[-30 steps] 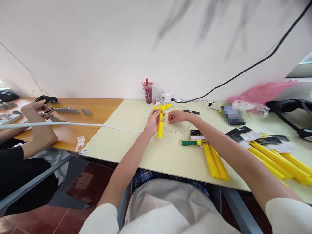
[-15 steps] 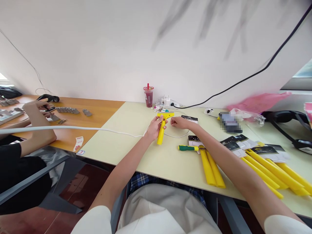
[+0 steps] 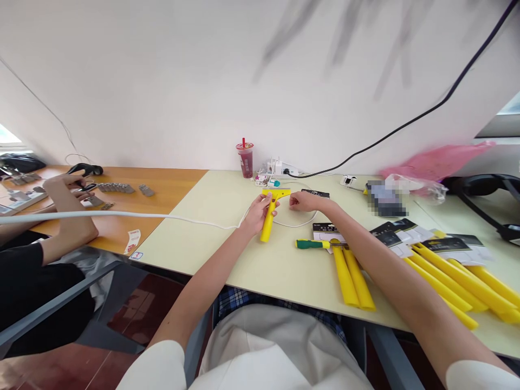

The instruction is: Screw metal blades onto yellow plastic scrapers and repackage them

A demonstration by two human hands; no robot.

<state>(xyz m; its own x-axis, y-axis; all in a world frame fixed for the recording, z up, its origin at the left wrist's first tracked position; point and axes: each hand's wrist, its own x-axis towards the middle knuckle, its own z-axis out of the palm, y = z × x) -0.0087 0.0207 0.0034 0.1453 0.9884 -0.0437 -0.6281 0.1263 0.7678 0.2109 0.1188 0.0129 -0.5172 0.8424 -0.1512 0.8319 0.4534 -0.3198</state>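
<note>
A person seated at a pale table [image 3: 195,227] stretches both bare arms forward from the bottom of the frame. At the centre of the frame the left hand [image 3: 255,214] grips a yellow T-shaped scraper [image 3: 266,223]. The thumb lies against the upper part of the handle, just below the wide head, and the fingers wrap behind it. The scraper tilts slightly: its head points up and away, with a thin grey edge along the top, while the lower handle sticks out below the hand, towards the person.

The right hand [image 3: 303,201] is just right of the scraper's head, with a small gap between them. Its fingers curl inward; whether they pinch anything is impossible to tell.

Below the right hand, right of centre, a screwdriver with a green and yellow handle [image 3: 312,244] lies with its shaft across the tops of two yellow handles [image 3: 352,279]. A black-and-white card [image 3: 322,231] sits just behind it. More yellow handles [image 3: 459,273] with cards lie at the lower right. A cup of red drink [image 3: 246,162] stands by the wall, above the scraper in the frame. At the left edge, a co-worker's hands [image 3: 67,183] are over an orange-brown table [image 3: 162,184].
</note>
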